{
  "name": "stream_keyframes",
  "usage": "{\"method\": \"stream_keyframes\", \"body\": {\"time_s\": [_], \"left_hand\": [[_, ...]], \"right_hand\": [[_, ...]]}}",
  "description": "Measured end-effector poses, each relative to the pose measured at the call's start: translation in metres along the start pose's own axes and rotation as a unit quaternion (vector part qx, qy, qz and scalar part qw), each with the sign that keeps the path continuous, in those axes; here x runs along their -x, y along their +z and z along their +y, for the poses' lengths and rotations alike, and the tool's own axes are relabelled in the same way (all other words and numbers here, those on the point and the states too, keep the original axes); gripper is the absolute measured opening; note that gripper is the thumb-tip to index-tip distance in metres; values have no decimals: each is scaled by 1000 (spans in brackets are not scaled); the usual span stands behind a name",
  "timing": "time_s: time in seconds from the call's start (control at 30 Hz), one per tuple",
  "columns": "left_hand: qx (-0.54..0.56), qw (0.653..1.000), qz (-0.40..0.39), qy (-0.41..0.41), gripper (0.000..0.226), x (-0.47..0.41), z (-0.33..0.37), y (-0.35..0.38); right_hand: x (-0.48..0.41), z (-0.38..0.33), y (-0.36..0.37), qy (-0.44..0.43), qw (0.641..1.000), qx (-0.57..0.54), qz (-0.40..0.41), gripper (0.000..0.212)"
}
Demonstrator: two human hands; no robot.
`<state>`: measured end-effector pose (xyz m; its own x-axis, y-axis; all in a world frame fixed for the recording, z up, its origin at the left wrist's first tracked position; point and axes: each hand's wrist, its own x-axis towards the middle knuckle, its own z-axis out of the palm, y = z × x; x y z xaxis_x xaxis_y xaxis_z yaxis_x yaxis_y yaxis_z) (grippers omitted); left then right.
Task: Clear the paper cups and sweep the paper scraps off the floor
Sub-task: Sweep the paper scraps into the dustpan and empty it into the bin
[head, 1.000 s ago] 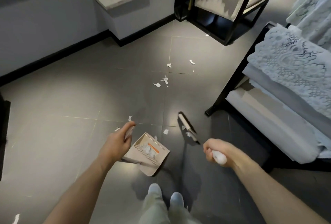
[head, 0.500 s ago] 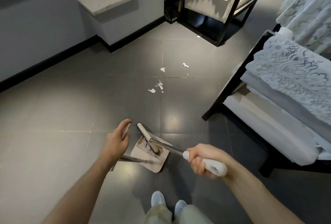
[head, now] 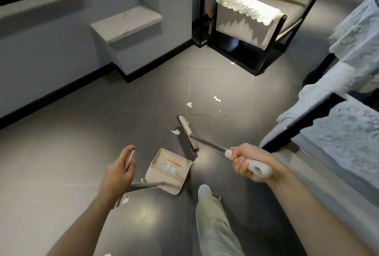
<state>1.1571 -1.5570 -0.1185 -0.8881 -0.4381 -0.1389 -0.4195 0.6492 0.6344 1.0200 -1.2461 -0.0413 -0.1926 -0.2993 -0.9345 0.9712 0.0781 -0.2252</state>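
Scraps (head: pixel 175 132) lay on the floor (head: pixel 82 153) just beside the broom (head: pixel 187 132) head, with more beyond it and some already in the dustpan (head: pixel 170 184). The right hand (head: pixel 245 162) was wrapped round the broom handle, and the left hand (head: pixel 119 171) curled round the dustpan's grip. The sweep called for short, low strokes toward the pan's lip, with the lip kept flat on the floor.

Grey tiled floor (head: pixel 61 153), pale wall (head: pixel 51 36), lace-draped armchair (head: pixel 266 16), stone ledge (head: pixel 125 24)
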Motion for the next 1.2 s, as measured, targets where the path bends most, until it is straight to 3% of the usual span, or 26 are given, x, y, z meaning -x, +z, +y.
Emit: {"method": "stream_keyframes", "body": {"time_s": [0.2, 0.33, 0.47, 0.63, 0.9, 1.1, 1.2], "left_hand": [[-3, 999, -9, -47, 33, -93, 20, -3], [-21, 997, -10, -72, 36, -141, 24, -3], [-25, 996, -12, -85, 38, -172, 29, -5], [-32, 996, -4, -81, 38, -207, 29, -8], [-24, 998, -16, -55, 37, -243, 38, -9], [-15, 997, -47, -59, 38, -259, 43, -10], [-3, 996, -67, -60, 40, -265, 42, -14]], "right_hand": [[-56, -137, -14, -38, 998, 9, 41, 18], [-89, -221, -15, -69, 993, 50, 82, 30], [-123, -278, -12, -133, 977, 95, 139, 28], [-164, -330, -16, -130, 971, 104, 174, 20], [-187, -340, 27, -52, 980, 134, 137, 17], [-181, -311, 63, 16, 962, 249, 113, 15], [-174, -285, 76, 38, 968, 232, 88, 12]]}}
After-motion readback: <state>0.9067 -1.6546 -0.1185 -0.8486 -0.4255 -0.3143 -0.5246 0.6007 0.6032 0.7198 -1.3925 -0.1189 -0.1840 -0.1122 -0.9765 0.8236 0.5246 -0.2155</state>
